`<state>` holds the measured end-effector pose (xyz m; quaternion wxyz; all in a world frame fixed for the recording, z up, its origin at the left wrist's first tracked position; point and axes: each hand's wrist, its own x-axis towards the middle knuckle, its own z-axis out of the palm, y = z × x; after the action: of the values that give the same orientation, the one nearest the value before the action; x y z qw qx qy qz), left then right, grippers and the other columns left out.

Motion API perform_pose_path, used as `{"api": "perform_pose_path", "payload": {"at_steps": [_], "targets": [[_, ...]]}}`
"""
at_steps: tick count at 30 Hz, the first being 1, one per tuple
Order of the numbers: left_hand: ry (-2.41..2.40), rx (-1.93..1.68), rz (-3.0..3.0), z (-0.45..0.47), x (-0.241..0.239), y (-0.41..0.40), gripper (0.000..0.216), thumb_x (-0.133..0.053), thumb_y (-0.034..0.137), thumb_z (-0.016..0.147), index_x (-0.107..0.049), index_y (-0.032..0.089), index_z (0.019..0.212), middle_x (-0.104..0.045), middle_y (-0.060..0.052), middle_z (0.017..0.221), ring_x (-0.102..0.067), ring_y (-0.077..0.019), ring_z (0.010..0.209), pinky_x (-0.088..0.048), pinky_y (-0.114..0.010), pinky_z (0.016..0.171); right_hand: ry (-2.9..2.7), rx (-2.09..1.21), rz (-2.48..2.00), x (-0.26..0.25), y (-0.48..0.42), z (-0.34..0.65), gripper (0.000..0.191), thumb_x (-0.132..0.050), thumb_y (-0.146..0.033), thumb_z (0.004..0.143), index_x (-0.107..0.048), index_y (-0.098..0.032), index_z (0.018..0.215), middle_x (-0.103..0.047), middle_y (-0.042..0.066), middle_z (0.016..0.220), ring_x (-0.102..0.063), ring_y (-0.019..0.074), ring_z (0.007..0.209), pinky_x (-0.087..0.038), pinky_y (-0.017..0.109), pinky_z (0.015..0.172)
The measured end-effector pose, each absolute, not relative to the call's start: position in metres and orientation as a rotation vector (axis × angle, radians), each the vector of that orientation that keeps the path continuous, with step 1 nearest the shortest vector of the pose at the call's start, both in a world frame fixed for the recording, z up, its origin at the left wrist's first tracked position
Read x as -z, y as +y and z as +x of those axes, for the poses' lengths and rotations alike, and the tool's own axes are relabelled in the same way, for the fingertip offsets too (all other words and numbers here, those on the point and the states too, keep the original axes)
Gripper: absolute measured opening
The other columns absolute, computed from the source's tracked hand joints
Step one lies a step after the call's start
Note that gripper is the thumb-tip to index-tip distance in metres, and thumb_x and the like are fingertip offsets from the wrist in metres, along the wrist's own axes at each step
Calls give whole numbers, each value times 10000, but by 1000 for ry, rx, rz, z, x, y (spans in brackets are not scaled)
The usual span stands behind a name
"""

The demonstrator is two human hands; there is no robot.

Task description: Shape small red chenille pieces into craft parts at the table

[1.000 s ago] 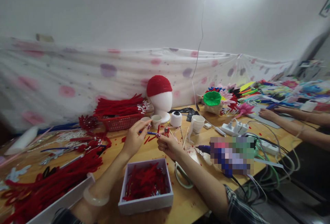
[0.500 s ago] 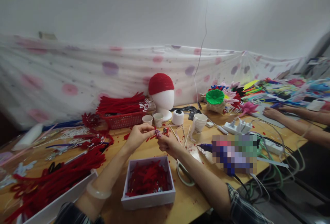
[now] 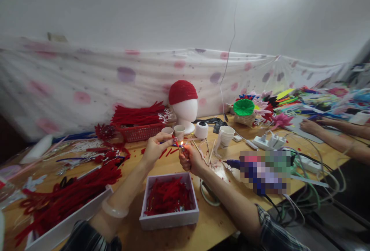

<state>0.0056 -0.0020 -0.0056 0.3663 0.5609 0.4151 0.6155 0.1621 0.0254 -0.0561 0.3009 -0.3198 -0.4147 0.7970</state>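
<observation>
My left hand is closed in a pinch on a small red chenille piece. Close beside it, my right hand is wrapped round a lighter, most of which the fingers hide. A small flame burns at the lighter's top, right by the red piece; I cannot tell whether they touch. Below both hands stands a white open box filled with short red chenille pieces. Several red bits lie on the table behind my hands.
A white head form with a red cap, a red basket of chenille stems and paper cups stand behind. Long red stems fill a box at left. Cables and power strips lie at right, near another person's arms.
A flame now shows at the lighter in my right hand. That hand has turned and drawn slightly away from my left fingers. The camera view has shifted slightly.
</observation>
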Motion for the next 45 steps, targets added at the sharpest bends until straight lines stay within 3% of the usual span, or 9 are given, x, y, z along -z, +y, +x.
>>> {"api": "perform_pose_path", "payload": {"at_steps": [17, 24, 29, 36, 40, 45], "targets": [[1034, -1626, 1359, 5, 11, 2, 245, -821, 361, 562, -762, 171, 704, -658, -54, 869, -603, -186, 883, -473, -317, 826, -1284, -2046, -827, 58, 23, 160, 443, -333, -472, 835, -368, -203, 485, -222, -84, 360, -90, 52, 328, -65, 196, 341], [984, -1617, 1236, 5, 6, 2, 279, -836, 362, 517, -743, 159, 684, -680, -33, 779, -606, -165, 804, -461, -304, 820, -1074, -1977, -741, 58, 33, 167, 522, -447, -624, 774, -360, -201, 482, -211, -99, 365, -92, 39, 328, -59, 181, 338], [1026, -1325, 1297, -12, -13, -7, 304, -822, 372, 529, -738, 151, 721, -697, -30, 703, -602, -147, 709, -453, -268, 725, -847, -1966, -609, 54, 42, 180, 517, -492, -639, 766, -397, -195, 520, -240, -97, 381, -111, 42, 328, -79, 184, 332], [1182, -369, 1882, -30, -22, -22, 239, -769, 396, 591, -747, 163, 638, -687, -10, 637, -566, -141, 619, -397, -219, 585, -783, -1989, -494, 55, 44, 184, 487, -545, -595, 760, -426, -189, 519, -251, -96, 386, -115, 45, 337, -103, 187, 334], [1426, -572, 1934, -30, -4, -4, 315, -623, 431, 724, -736, 139, 687, -662, -13, 575, -539, -133, 525, -359, -220, 503, -725, -1966, -462, 54, 46, 186, 491, -529, -587, 781, -414, -190, 517, -250, -93, 386, -127, 48, 337, -115, 182, 334], [1742, -640, 2068, -21, 24, 30, 187, -568, 219, 740, -735, 158, 795, -718, -42, 678, -641, -173, 632, -433, -237, 590, -570, -2021, -409, 56, 49, 189, 478, -498, -561, 820, -387, -196, 531, -251, -91, 392, -130, 55, 335, -109, 189, 335]]}}
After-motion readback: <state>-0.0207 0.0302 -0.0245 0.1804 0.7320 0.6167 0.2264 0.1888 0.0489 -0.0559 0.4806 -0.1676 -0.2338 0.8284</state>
